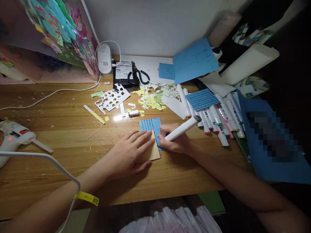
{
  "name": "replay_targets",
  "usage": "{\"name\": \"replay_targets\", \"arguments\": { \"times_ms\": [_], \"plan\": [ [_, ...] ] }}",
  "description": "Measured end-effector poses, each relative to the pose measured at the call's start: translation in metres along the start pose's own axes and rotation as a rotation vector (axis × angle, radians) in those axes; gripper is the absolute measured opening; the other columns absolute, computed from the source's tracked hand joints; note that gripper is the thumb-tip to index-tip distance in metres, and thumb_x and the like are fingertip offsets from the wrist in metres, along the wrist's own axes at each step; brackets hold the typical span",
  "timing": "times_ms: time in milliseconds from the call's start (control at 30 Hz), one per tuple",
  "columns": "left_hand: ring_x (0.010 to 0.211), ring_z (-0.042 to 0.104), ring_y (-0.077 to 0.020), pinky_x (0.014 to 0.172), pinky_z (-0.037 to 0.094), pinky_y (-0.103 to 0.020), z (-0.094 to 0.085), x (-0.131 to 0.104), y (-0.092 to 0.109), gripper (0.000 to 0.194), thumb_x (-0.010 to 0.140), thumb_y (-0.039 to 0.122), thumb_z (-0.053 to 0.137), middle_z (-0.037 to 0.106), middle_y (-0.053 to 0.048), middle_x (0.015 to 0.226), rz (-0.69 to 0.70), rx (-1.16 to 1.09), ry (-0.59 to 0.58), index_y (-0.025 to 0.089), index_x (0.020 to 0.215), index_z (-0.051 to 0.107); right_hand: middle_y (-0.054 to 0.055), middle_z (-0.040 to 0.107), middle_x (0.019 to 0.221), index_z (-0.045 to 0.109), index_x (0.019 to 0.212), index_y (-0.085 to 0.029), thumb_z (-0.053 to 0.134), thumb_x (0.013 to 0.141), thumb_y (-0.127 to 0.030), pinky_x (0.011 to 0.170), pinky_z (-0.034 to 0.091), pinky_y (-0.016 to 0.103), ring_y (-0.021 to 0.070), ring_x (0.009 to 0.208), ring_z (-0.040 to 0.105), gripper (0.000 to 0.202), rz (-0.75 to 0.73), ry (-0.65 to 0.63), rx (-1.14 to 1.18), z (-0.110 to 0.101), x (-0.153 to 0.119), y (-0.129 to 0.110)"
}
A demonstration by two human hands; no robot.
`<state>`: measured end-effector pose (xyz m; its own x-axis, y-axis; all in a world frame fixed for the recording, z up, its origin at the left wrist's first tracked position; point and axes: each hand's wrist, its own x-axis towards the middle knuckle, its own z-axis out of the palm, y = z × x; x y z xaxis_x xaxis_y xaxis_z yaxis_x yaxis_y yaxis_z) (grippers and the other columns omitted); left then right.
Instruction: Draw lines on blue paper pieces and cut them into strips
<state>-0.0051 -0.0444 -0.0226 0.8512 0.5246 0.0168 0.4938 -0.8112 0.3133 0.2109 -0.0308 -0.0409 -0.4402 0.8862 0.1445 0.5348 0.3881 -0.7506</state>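
My right hand (178, 142) grips a thick white marker (183, 127), its tip down by the straight edge of a tan rectangular board (155, 154). Under that board lies a small blue card (156, 124) with several dark parallel lines drawn on its left part. Flat on the board and the card rests my left hand (131, 150), fingers stretched out and pressing from above. Just beyond the card, a white marker cap (133, 113) lies on the wood. Another blue card with dark stripes (201, 99) sits on a pile of markers (213, 116) to the right.
At the left are a glue gun (17, 132) with a lit red light and a white cable (60, 165) crossing in front. Black-handled pliers (137, 76), paper scraps (155, 98) and a power strip (105, 60) occupy the back. Blue sheets (196, 61) lean behind the markers.
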Motion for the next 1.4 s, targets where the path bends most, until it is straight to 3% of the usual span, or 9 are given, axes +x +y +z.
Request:
{"name": "replay_targets", "arguments": {
  "times_ms": [1000,1067,1167,1267,1333,1400],
  "plan": [
    [0.127,0.04,-0.0287,0.106,0.032,-0.046,-0.002,0.002,-0.001,0.055,0.088,0.042,0.049,0.042,-0.015,0.141,0.017,-0.019,0.001,0.014,0.134,0.043,-0.006,0.033,0.047,0.028,0.053,-0.021,0.047,0.067,-0.016,0.044,0.022,0.022,0.0076,0.044,0.027,0.024,-0.228,-0.024,0.004,0.0,-0.001,0.001],
    [0.128,0.039,-0.0286,0.105,0.033,-0.047,-0.003,0.002,-0.002,0.055,0.088,0.043,0.048,0.042,-0.014,0.141,0.019,-0.021,-0.007,0.014,0.135,0.042,-0.006,0.036,0.047,0.032,0.053,-0.021,0.049,0.071,-0.017,0.044,0.025,0.022,0.0075,0.043,0.031,0.025,-0.196,0.019,0.084,-0.002,-0.002,0.001],
    [0.128,0.04,-0.0292,0.105,0.034,-0.048,-0.004,0.0,-0.005,0.056,0.089,0.043,0.047,0.042,-0.014,0.141,0.027,-0.034,0.003,0.015,0.136,0.039,-0.006,0.043,0.051,0.041,0.059,-0.02,0.055,0.079,-0.023,0.043,0.029,0.021,0.0079,0.044,0.039,0.024,-0.054,0.191,0.247,-0.011,-0.001,0.002],
    [0.13,0.038,-0.0273,0.103,0.038,-0.045,-0.005,-0.003,-0.01,0.051,0.09,0.029,0.044,0.041,-0.015,0.142,0.027,-0.064,0.034,0.014,0.138,0.036,-0.003,0.055,0.068,0.051,0.075,-0.021,0.066,0.077,-0.03,0.05,0.039,0.021,0.0102,0.056,0.052,0.018,0.074,0.372,0.278,-0.023,0.005,0.007],
    [0.132,0.036,-0.0261,0.103,0.04,-0.043,-0.005,-0.006,-0.014,0.055,0.085,0.017,0.043,0.04,-0.015,0.142,0.02,-0.077,0.052,0.013,0.139,0.034,-0.001,0.059,0.079,0.056,0.084,-0.021,0.069,0.076,-0.033,0.057,0.043,0.024,0.0131,0.067,0.057,0.02,0.111,0.402,0.187,-0.03,0.009,0.011],
    [0.13,0.039,-0.0263,0.101,0.042,-0.043,-0.006,-0.009,-0.018,0.061,0.08,0.012,0.042,0.041,-0.015,0.142,0.013,-0.068,0.071,0.013,0.14,0.032,0.001,0.062,0.086,0.058,0.094,-0.023,0.066,0.079,-0.035,0.064,0.045,0.027,0.0159,0.074,0.059,0.021,0.138,0.342,0.079,-0.034,0.012,0.016]
  ]
}}
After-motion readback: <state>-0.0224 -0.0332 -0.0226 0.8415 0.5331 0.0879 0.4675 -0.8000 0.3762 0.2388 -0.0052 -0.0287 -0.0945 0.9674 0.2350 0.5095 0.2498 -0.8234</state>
